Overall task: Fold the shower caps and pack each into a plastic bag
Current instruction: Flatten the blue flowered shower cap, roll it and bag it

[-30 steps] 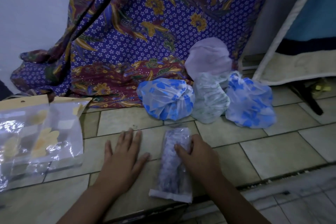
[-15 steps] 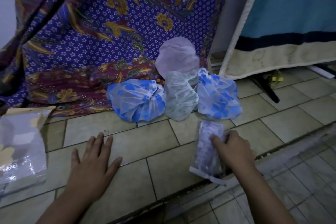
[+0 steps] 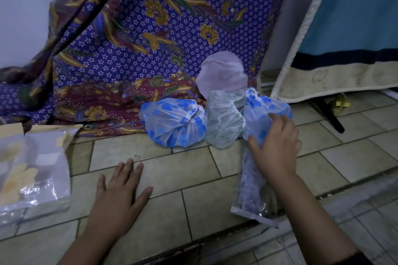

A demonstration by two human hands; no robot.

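Several shower caps sit bunched on the tiled floor: a blue-flowered cap (image 3: 174,123) on the left, a green-patterned one (image 3: 223,123) in the middle, a pink one (image 3: 221,73) behind, and a second blue-flowered cap (image 3: 261,112) on the right. My right hand (image 3: 276,143) has its fingers closed around that right blue cap. Below it lies a packed plastic bag (image 3: 252,187) holding a folded cap, lengthwise near the step edge. My left hand (image 3: 119,191) rests flat on the tiles, fingers spread, holding nothing.
A stack of clear plastic bags (image 3: 32,170) with yellow flower prints lies at the left. A purple batik cloth (image 3: 150,34) hangs behind the caps. A fabric wardrobe cover (image 3: 344,49) stands at the right. The floor drops at a step edge (image 3: 215,241) near me.
My right hand let go of the packed bag, leaving it by the step, and reached up to grip the right blue-flowered cap. The left hand stayed flat on the floor.
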